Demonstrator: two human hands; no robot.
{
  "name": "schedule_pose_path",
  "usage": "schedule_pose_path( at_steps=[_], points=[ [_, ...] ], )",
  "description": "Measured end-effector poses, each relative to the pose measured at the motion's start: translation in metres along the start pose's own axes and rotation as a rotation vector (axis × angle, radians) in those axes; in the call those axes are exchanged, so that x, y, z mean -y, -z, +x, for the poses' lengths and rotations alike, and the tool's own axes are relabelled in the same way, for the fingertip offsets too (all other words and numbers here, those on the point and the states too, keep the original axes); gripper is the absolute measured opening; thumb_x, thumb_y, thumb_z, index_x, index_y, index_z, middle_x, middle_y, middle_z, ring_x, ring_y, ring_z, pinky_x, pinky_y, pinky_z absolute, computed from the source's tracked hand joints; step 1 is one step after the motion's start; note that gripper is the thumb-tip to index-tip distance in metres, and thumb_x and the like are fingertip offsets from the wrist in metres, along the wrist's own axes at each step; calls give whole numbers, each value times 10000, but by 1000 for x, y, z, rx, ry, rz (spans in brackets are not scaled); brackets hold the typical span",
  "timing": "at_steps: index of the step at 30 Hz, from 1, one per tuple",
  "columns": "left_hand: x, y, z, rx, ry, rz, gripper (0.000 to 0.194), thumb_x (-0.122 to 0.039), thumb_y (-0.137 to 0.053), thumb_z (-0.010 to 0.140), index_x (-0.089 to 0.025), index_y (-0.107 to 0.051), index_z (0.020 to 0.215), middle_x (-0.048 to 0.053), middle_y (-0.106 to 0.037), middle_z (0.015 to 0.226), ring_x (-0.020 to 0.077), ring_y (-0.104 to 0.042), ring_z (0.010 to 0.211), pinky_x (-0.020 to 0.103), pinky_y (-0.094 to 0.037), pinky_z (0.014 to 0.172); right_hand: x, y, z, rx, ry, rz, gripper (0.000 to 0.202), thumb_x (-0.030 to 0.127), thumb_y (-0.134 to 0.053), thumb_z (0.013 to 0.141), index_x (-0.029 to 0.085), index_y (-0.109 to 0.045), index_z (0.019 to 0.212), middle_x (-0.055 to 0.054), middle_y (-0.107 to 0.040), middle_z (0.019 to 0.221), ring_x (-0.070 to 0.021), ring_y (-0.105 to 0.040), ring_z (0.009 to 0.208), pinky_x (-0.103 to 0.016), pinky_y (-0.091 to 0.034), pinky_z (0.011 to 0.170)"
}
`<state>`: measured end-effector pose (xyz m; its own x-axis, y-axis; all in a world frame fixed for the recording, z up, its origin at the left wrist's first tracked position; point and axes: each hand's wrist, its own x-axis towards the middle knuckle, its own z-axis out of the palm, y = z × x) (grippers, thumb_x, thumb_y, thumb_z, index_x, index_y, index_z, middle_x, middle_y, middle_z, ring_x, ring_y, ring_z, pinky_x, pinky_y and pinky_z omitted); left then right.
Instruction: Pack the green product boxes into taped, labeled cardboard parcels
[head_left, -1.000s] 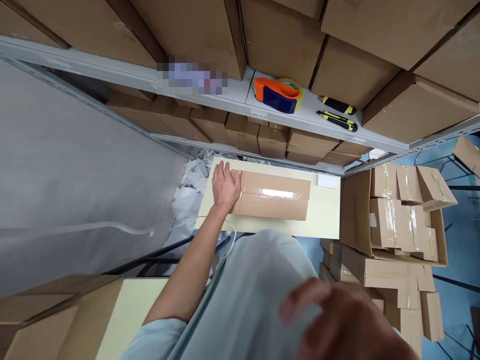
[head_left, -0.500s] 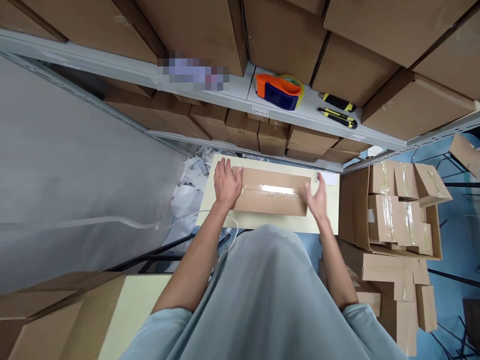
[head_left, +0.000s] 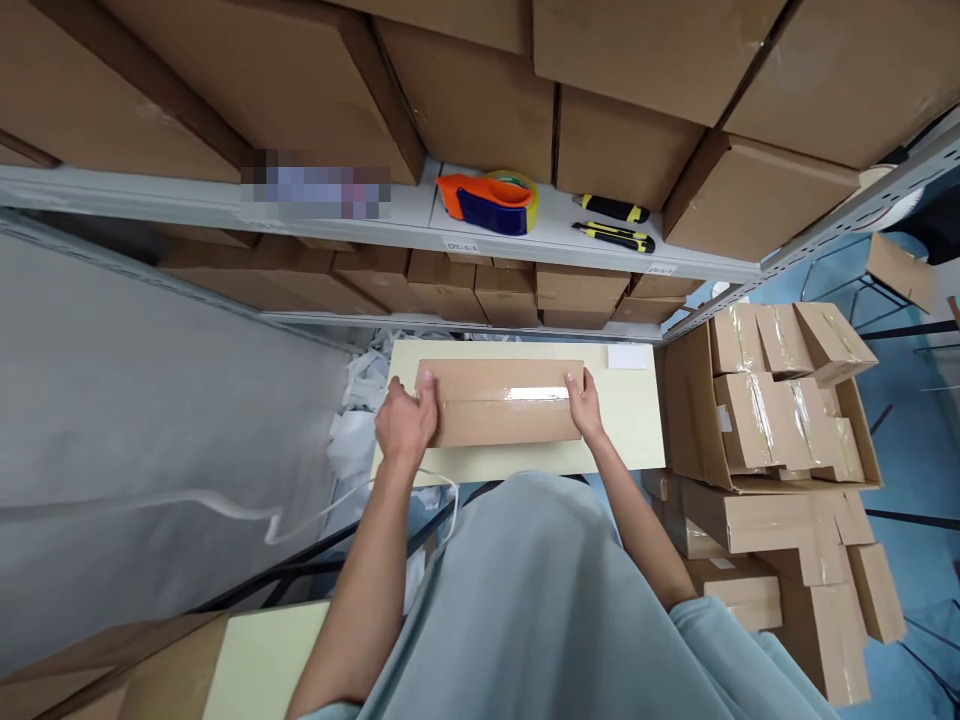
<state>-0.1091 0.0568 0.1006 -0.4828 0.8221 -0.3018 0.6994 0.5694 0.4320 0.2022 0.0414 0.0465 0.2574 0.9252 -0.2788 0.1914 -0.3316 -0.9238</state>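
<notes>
A long, flat cardboard box (head_left: 502,425) with a shiny strip of clear tape along its top is between my hands, over a pale yellow tabletop (head_left: 622,430). My left hand (head_left: 406,420) grips its left end, thumb on the top edge and fingers around the side. At the right end, my right hand (head_left: 585,402) holds it the same way, thumb near the end of the tape. Whether the box rests on the tabletop or is slightly raised I cannot tell. A small white paper slip (head_left: 628,357) lies at the tabletop's back right.
On the shelf (head_left: 405,208) ahead lie an orange and blue tape dispenser (head_left: 487,203) and two yellow-black box cutters (head_left: 613,222). Cardboard boxes fill the shelves. To the right, a large open carton (head_left: 690,410) holds several taped boxes. A white cable (head_left: 454,500) hangs by my left arm.
My right hand has come in from beside the box and closed on its right end. My left hand has shifted from lying over the left end to gripping it. The view has turned slightly.
</notes>
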Motion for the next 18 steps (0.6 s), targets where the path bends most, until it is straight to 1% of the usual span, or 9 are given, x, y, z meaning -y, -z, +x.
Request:
schedule_pose_path(
  at_steps=[2, 3, 5, 8, 10, 12, 14, 16, 18],
  points=[
    [7, -2, -10, 82, 28, -27, 746, -661, -449, 1049, -65, -646, 1451, 320, -753, 1357, 477, -713, 1303, 588, -544, 1103, -2, -1, -11, -64, -121, 20, 957, 782, -537, 1025, 145, -405, 1727, -177, -440, 1781, -352, -419, 1667, -546, -361, 1366],
    [10, -3, -15, 120, 42, -39, 695, -667, -488, 1026, -100, -688, 1376, 292, -777, 1315, 462, -730, 1268, 569, -563, 1077, -3, 0, -19, -72, -161, 36, 960, 782, -531, 1029, 146, -394, 1736, -168, -404, 1802, -345, -388, 1685, -535, -343, 1378],
    [14, -5, -24, 143, 71, -53, 617, -678, -588, 960, -154, -726, 1255, 245, -808, 1239, 434, -756, 1195, 539, -592, 1031, -3, 3, -34, -28, -143, 65, 926, 766, -511, 1052, 171, -381, 1749, -141, -394, 1812, -325, -377, 1691, -520, -335, 1387],
    [15, -7, -36, 85, 100, -110, 611, -703, -670, 887, -182, -723, 1203, 202, -816, 1178, 405, -762, 1143, 523, -602, 1021, 1, 12, -52, 13, -44, 107, 841, 726, -528, 1074, 237, -392, 1745, -109, -480, 1768, -305, -453, 1644, -521, -373, 1369],
    [12, -7, -41, 33, 77, -212, 634, -735, -630, 906, -190, -708, 1220, 181, -807, 1177, 381, -757, 1127, 516, -598, 1040, 6, 19, -57, -20, 6, 119, 803, 708, -522, 1086, 238, -406, 1727, -123, -520, 1737, -305, -499, 1608, -534, -401, 1351],
    [9, -7, -45, -27, 27, -338, 659, -769, -571, 938, -193, -683, 1239, 167, -790, 1218, 358, -743, 1145, 499, -587, 1071, 12, 28, -58, -55, 80, 119, 788, 693, -526, 1091, 221, -410, 1711, -147, -519, 1731, -309, -508, 1597, -544, -406, 1345],
    [6, -10, -49, -79, 1, -441, 678, -812, -512, 962, -196, -661, 1204, 161, -771, 1244, 347, -721, 1187, 484, -575, 1102, 15, 37, -60, -63, 159, 120, 780, 674, -574, 1078, 220, -422, 1694, -163, -515, 1727, -313, -503, 1598, -553, -403, 1344],
    [7, -18, -56, -82, 46, -501, 694, -853, -427, 987, -207, -645, 1122, 165, -763, 1215, 358, -704, 1214, 493, -566, 1121, 14, 46, -63, -57, 192, 117, 741, 652, -634, 1059, 231, -474, 1647, -169, -539, 1703, -317, -513, 1589, -565, -409, 1338],
    [10, -31, -67, -45, 145, -508, 706, -875, -364, 1000, -222, -627, 1062, 175, -758, 1156, 389, -699, 1225, 529, -563, 1124, 5, 56, -68, -59, 170, 100, 656, 641, -667, 1042, 235, -567, 1547, -171, -602, 1643, -320, -553, 1552, -578, -425, 1325]
  ],
)
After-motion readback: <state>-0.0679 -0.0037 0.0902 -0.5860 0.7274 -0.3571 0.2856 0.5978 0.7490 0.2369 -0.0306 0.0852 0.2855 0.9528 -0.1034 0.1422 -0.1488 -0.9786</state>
